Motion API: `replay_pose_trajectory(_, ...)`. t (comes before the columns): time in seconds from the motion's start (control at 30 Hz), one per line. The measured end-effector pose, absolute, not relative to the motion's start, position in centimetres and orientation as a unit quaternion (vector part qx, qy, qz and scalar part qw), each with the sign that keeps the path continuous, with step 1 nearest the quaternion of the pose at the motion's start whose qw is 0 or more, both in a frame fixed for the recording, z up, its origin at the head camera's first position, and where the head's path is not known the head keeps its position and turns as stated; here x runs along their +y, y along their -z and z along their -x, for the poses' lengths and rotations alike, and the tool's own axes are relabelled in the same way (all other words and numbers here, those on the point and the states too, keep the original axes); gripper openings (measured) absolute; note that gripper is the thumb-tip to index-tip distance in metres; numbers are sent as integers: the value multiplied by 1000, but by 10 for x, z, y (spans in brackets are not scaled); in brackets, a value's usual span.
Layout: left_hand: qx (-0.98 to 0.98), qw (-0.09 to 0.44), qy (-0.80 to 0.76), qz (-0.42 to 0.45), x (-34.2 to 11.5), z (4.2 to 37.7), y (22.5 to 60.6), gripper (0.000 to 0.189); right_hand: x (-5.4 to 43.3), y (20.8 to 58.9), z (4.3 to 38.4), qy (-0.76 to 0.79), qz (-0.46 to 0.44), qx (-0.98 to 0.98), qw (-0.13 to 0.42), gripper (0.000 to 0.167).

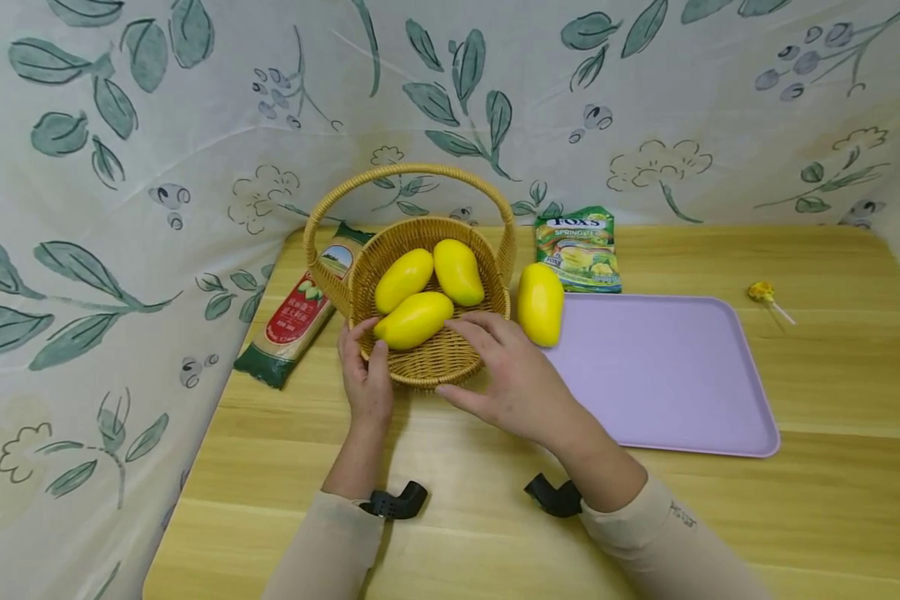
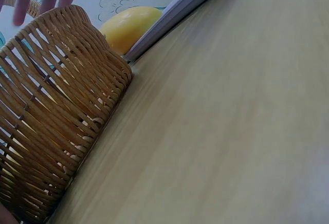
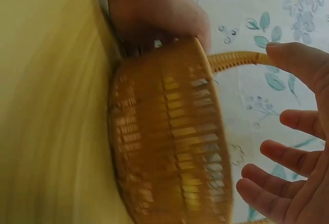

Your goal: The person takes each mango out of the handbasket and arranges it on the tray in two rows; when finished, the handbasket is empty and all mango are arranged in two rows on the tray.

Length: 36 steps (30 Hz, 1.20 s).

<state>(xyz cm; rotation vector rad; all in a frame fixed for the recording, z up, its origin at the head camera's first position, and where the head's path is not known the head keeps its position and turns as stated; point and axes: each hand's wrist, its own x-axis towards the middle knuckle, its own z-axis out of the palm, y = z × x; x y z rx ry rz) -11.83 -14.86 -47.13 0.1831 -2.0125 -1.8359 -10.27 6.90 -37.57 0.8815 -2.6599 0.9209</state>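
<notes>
A wicker basket (image 1: 435, 367) with a tall arched handle (image 1: 412, 169) stands on the table and has three yellow mangoes inside, one of them the front mango (image 1: 416, 321). My left hand (image 1: 367, 383) holds the basket's near left side, its thumb up by the rim. Above the near right rim hovers my right hand (image 1: 513, 375), fingers spread and holding nothing; in the right wrist view its fingers (image 3: 277, 157) are apart from the basket wall. Just right of the basket, another mango (image 1: 541, 305) lies against the tray's left edge.
A purple tray (image 1: 667, 375) lies to the right. Behind it is a green Fox's candy bag (image 1: 579, 252), and farther right a yellow lollipop (image 1: 762, 292). A red and green food packet (image 1: 296, 317) lies left of the basket. Patterned cloth (image 1: 495, 100) hangs behind and at the left.
</notes>
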Motion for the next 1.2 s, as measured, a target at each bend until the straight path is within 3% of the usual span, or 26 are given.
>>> replay_pose_trajectory(0.17, -723, 208, 655, -65, -149, 119, 473, 35, 41, 380, 120, -321, -288, -899, 82, 80)
replay_pose_trajectory(0.4, -719, 208, 660, -65, -147, 120, 470, 34, 22, 379, 148, -306, -207, -929, -24, 87)
replay_pose_trajectory(0.57, -717, 206, 662, -70, -147, 120, 469, 34, 13, 381, 161, -295, -183, -935, -67, 90)
replay_pose_trajectory(1.2, -717, 221, 657, -65, -148, 120, 470, 33, -18, 399, 178, -264, -155, -948, -84, 84)
